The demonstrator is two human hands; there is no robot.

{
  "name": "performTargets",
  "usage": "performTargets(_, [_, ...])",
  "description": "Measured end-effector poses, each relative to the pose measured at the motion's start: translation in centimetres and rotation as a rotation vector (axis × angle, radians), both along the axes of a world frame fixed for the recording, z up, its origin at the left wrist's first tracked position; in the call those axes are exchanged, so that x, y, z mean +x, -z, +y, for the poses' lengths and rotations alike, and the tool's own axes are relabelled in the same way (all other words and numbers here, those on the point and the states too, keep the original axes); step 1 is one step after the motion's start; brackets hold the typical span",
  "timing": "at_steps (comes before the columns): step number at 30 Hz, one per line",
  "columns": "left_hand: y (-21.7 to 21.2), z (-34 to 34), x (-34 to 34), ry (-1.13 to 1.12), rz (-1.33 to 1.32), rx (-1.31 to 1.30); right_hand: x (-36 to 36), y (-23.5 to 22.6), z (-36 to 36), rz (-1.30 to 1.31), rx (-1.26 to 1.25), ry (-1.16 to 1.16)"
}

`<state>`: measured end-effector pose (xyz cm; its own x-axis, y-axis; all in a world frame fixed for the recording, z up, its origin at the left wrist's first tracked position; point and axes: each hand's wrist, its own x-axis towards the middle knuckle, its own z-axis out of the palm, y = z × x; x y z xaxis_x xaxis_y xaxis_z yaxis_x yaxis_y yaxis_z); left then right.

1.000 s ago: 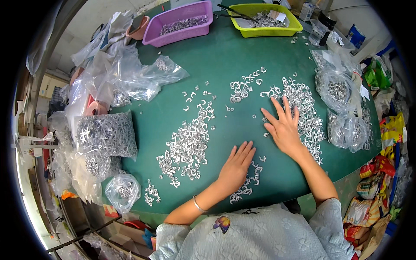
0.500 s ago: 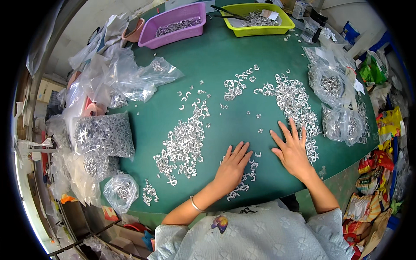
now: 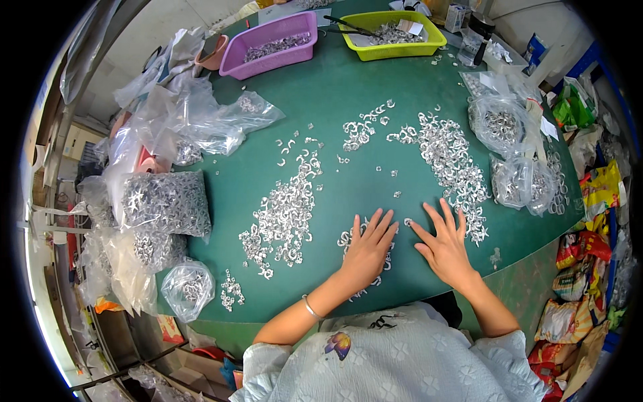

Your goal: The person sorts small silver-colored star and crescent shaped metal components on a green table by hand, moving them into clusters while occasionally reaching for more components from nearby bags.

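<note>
Green worktop (image 3: 375, 107): oval, covered in green mat, carries everything below.

Clear plastic bags, left edge (image 3: 164, 201): several, filled with small silvery metal rings; more loose film heaped behind them.

Clear plastic bags, right edge (image 3: 512, 154): two or three, part filled with the same rings.

Purple tray (image 3: 271, 41) and yellow-green tray (image 3: 395, 30): far edge, side by side, each holding rings.

Long heap of rings (image 3: 284, 214): loose, left of centre, running toward the near edge.

Second heap of rings (image 3: 452, 164): right of centre, its near end touching the right hand's fingertips.

Left hand (image 3: 367, 251): flat, fingers spread, palm down on a small cluster of rings (image 3: 348, 238) near the near edge; grips nothing.

Right hand (image 3: 445, 248): flat, fingers fanned, just beside the left; grips nothing.

Handling note: judged best kept with palms low and pressure light, so the rings slide in one layer rather than pile up or skip off the near edge.
</note>
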<state>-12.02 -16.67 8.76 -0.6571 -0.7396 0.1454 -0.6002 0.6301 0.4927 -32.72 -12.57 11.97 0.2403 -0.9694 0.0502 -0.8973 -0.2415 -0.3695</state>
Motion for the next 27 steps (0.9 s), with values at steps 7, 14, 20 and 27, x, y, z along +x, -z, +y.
performTargets(7, [1.0,-1.7,-3.5,-0.074,0.021,-0.103,-0.3,1.1,0.2,-0.13,-0.1,0.133])
performTargets(14, [0.5,-1.1,-1.8,-0.108,0.165,-0.003,-0.6,1.4,0.3,-0.232,-0.093,0.108])
performTargets(20, [-0.5,1.4,0.3,-0.041,0.094,0.069,-0.3,2.2,-0.6,-0.018,-0.096,0.049])
performTargets(27, [0.1,1.9,0.5,0.011,0.122,0.071,0.3,1.3,-1.5,0.012,-0.083,-0.079])
